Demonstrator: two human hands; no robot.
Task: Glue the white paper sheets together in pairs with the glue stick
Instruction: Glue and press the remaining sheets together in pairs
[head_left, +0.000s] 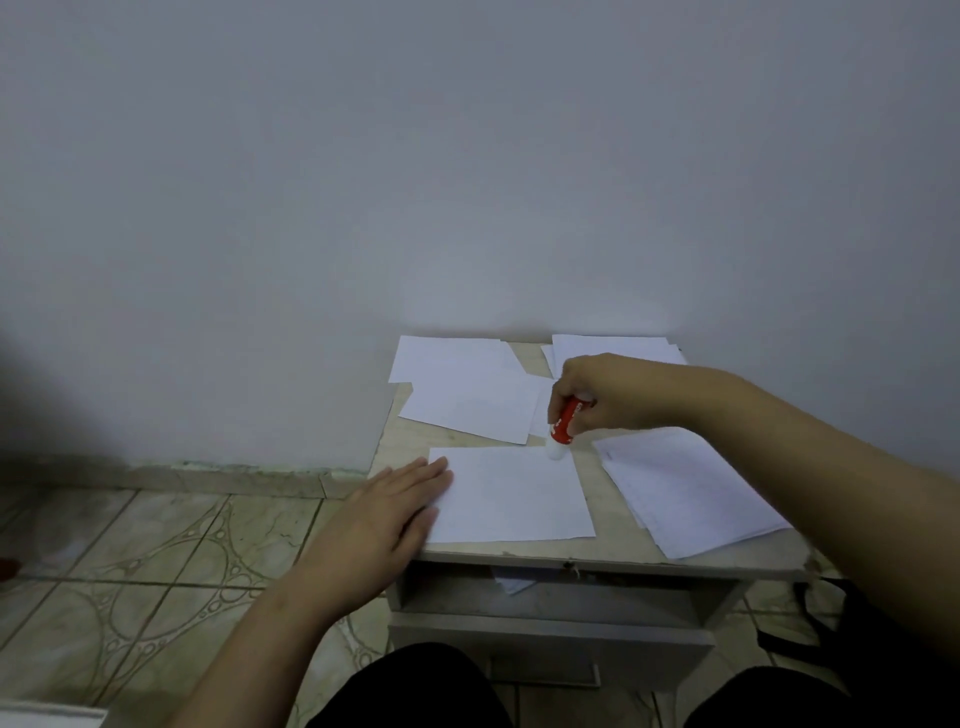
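Note:
A white paper sheet (514, 493) lies flat at the front of a small table (587, 558). My left hand (387, 512) presses its left edge with straight fingers. My right hand (602, 392) grips a red glue stick (563, 422), tilted, with its white tip touching the sheet's far right corner. More white sheets lie at the back left (467, 395), at the back right (613, 345) and in a stack at the right (685, 493).
The table stands against a plain wall (467, 156). Below the tabletop is an open shelf (561, 592) holding a scrap of paper. Patterned floor tiles (156, 561) spread to the left. A black bag (852, 623) sits on the floor at the right. My dark-clothed knees fill the bottom edge.

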